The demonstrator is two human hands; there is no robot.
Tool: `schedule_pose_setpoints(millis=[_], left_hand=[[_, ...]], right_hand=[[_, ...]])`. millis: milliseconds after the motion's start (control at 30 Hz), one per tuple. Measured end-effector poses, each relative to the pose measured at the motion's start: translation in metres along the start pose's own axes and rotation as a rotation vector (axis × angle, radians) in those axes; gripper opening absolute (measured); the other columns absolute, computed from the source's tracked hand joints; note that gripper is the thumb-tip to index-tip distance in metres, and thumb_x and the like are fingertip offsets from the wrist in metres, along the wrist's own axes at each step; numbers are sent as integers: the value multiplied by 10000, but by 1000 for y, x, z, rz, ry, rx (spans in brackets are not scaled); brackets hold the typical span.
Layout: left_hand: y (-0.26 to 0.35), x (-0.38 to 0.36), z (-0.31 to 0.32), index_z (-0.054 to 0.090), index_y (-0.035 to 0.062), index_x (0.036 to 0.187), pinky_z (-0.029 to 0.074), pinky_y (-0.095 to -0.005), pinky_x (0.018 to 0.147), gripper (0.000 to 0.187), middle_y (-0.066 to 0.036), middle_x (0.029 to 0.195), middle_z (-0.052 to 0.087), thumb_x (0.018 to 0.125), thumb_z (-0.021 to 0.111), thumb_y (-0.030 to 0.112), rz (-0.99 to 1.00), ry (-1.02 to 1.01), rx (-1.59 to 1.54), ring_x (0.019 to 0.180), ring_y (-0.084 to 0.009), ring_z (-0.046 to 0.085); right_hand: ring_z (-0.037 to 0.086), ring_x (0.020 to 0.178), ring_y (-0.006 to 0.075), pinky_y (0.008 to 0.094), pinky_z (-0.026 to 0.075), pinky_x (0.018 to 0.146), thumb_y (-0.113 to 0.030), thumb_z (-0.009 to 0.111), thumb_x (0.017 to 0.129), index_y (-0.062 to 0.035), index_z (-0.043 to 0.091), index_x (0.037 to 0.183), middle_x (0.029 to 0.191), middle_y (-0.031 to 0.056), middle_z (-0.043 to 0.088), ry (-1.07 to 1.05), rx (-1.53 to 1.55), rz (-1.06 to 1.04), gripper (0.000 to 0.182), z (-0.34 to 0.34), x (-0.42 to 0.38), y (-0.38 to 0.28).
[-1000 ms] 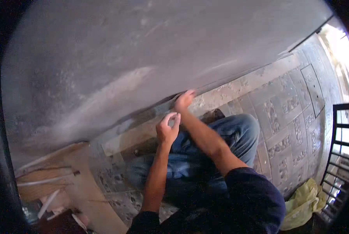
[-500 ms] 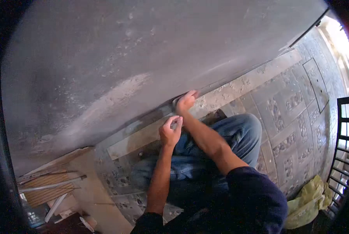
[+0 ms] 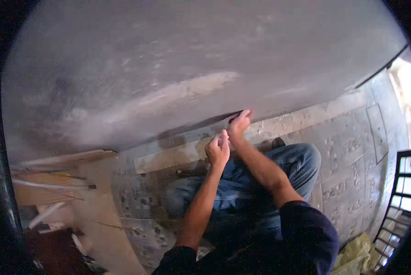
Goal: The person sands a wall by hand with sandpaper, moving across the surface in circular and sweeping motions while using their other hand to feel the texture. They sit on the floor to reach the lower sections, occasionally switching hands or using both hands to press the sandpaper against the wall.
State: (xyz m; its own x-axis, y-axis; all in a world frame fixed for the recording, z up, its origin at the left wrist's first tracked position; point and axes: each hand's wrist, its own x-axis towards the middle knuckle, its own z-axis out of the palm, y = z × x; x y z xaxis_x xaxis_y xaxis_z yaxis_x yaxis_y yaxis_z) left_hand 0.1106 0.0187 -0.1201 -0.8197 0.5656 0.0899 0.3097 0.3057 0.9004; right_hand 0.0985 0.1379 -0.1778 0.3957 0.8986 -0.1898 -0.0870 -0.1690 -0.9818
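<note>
R hand (image 3: 239,126) at foot of wall (image 3: 136,59), fingers bent, blurred; dark edge (image 3: 233,117) beside them, can't tell if gripped. L hand (image 3: 218,150) just nearer me, fingers curled twd thumb; can't tell if pinching anything. Pale strip (image 3: 302,120) runs along wall base; my R knee (image 3: 306,158) close by, prob. for easy low reach.

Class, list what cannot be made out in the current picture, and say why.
Head view:
- Whether the left hand holds anything: hidden by its curled fingers.
- What the right hand touches: blurred, partly covered by the hand.
- The yellowish sheet's full shape: cut off by the bottom edge.
- What the pale strips are: blurred.
</note>
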Motion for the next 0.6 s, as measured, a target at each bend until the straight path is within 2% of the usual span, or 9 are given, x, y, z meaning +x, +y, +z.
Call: schedule_pose_setpoints(millis=[67,100,167,267,333,400,467,533,600], left_hand=[[-22,5,-2,665,-7,736,454,-417,524,403,-210,606,610,925,579,339,-2,134,46,559,-353,617],[4,5,-14,634,-8,663,418,-454,519,498,-230,600,582,961,500,368,64,242,-6,530,-395,566],[-5,2,-21,638,-7,678,425,-451,534,520,-225,616,592,973,463,384,-44,225,-25,542,-387,575],[18,8,-35,640,10,847,482,-391,632,479,-118,703,660,1011,369,370,-144,82,-266,612,-290,626],[12,14,-12,609,34,958,495,-350,638,429,-70,753,644,1012,372,387,-160,27,-785,650,-228,616],[4,26,14,594,34,996,494,-346,671,447,-68,775,627,1015,348,407,-32,34,-787,700,-212,612],[20,33,26,579,33,1035,492,-342,703,469,-67,797,610,1018,324,427,103,44,-764,750,-196,608],[57,49,17,581,12,1003,460,-341,797,512,-93,831,580,1029,262,412,-589,-113,-1333,840,-195,577],[69,67,33,542,1,1079,438,-361,862,509,-147,946,583,1028,241,407,-618,-72,-1174,924,-240,575]], right_hand=[[551,537,273,386,460,595,-360,408,990,15,562,806,667,137,630,-501,129,-43,444,-16,-41,-36],[551,537,273,386,460,595,-360,408,990,15,562,806,667,137,630,-555,120,-61,444,-10,-45,-51],[547,526,265,380,455,583,-255,489,961,14,565,808,650,153,613,-537,-132,-1088,319,-8,-41,-68],[609,715,255,376,471,708,-208,558,919,48,583,970,774,182,637,-1005,-153,-828,263,-26,-29,-86],[626,780,243,370,484,738,-218,591,902,67,581,1061,823,185,651,-1177,-163,-807,327,-25,-22,-105],[634,888,251,365,489,795,-238,606,896,64,600,1079,907,212,658,-1261,-71,38,353,-29,-26,-137],[632,930,256,365,489,813,-240,618,890,53,604,1099,956,211,660,-1381,-410,-198,360,-38,-17,-157],[632,1003,282,379,486,850,-235,636,875,25,611,1152,1059,210,659,-1426,-752,-700,380,-56,-14,-179],[634,1004,293,378,486,843,-181,621,877,12,624,1131,1058,196,665,-1441,-685,-1017,319,-74,-31,-223]])
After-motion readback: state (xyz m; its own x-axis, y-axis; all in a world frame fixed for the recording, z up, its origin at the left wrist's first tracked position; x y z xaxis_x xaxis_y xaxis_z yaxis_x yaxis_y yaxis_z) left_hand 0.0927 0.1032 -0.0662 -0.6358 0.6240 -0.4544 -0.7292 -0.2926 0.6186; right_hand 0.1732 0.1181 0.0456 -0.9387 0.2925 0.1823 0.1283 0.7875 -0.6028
